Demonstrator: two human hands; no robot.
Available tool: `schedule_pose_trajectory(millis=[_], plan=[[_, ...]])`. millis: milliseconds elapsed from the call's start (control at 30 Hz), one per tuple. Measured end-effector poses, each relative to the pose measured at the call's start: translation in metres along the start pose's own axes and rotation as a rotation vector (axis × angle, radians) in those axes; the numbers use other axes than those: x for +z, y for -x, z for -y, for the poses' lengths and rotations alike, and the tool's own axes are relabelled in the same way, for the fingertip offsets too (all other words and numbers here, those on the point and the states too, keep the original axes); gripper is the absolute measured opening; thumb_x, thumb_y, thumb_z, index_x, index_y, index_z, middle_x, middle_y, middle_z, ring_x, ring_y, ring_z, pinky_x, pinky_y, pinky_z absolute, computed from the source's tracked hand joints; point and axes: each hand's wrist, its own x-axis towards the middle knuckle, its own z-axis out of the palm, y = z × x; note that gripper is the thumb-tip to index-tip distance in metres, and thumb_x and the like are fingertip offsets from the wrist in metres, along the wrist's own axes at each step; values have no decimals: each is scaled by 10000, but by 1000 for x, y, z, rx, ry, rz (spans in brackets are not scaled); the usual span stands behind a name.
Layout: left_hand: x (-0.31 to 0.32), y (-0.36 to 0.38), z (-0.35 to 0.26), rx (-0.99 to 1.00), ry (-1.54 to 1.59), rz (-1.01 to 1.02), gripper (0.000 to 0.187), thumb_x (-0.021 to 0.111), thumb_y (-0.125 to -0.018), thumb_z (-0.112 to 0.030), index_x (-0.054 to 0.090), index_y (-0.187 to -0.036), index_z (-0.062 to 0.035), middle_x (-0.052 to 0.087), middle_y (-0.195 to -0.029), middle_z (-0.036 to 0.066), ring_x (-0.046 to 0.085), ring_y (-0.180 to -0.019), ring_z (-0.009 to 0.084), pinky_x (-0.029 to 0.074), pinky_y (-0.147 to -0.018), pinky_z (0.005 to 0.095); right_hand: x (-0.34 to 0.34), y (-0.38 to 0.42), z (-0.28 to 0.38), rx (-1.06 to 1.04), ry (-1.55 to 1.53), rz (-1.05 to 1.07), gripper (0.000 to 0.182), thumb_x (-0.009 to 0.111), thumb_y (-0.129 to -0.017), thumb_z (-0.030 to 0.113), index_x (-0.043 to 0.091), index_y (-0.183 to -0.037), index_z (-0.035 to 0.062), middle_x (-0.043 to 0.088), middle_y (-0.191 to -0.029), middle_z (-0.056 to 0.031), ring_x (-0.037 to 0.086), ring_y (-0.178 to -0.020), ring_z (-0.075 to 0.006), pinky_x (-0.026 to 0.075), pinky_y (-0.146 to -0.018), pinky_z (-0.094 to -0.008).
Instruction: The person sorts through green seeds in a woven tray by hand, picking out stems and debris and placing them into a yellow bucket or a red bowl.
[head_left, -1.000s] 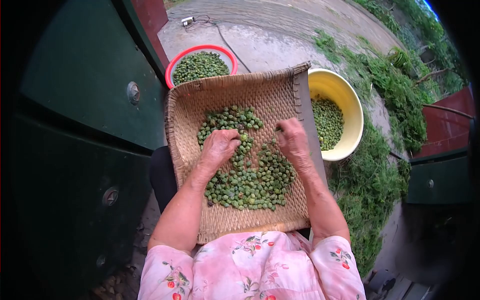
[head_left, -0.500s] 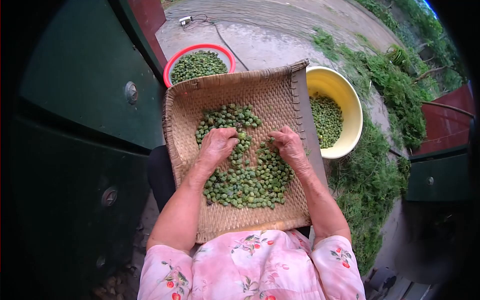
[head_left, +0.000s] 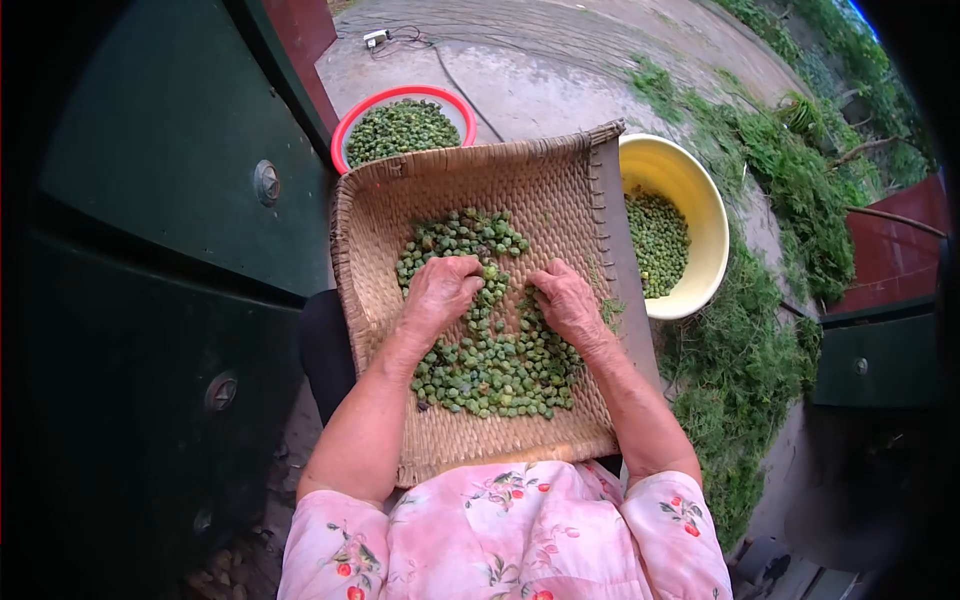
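Your right hand (head_left: 566, 302) has slid inward from the flat woven straw tray's (head_left: 560, 185) edge onto the small round green fruits (head_left: 495, 360) heaped mid-tray on your lap, fingers curled over them, while your left hand (head_left: 440, 290) pinches some, keeping both bowls reachable.

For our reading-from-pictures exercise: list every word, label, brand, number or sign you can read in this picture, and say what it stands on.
None: no readable text shows anywhere.
The woven tray, the red bowl and the yellow bowl bear no lettering.
The green door shows only round metal studs, no sign.
The pink blouse has a flower print, no words.
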Motion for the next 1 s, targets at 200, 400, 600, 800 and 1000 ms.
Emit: schedule_pose_trajectory(millis=[200,400,600,800,1000], plan=[[-2,-1,0,-27,8,2,166,634,-765,-99,641,-891,8,639,-782,183,641,-743,318,491,-667,374,-28,1,-47,152,-97,-270,233,652,-764,22,615,-989,69,568,-963,-113,585,-857,-273,490,-748,-373],[-1,-2,-1,-71,42,-64,150,621,-775,-122,647,-884,-22,647,-799,170,641,-765,325,496,-689,389,-84,-5,-70,176,416,-566,445,695,-726,39,576,-1154,59,544,-1125,-122,547,-979,-249,458,-864,-373],[-5,-2,-3,-113,6,-71,133,598,-788,-151,649,-862,-54,651,-808,163,634,-790,344,501,-718,427,-8,-45,-9,106,-183,-227,433,727,-719,135,548,-1104,53,511,-1009,-165,568,-845,-303,487,-737,-411],[-7,-2,-5,-130,-18,-49,135,606,-781,-154,648,-855,-49,649,-797,165,634,-781,345,500,-712,422,22,-56,35,284,-151,-230,499,745,-707,183,495,-1125,72,461,-1049,-179,557,-919,-389,476,-756,-465],[-7,-3,-5,-147,-7,-41,153,628,-767,-138,664,-884,-47,653,-803,164,642,-771,327,501,-700,396,31,-60,24,229,-185,-259,475,736,-698,157,509,-1104,62,454,-1057,-190,564,-894,-402,484,-737,-467]])
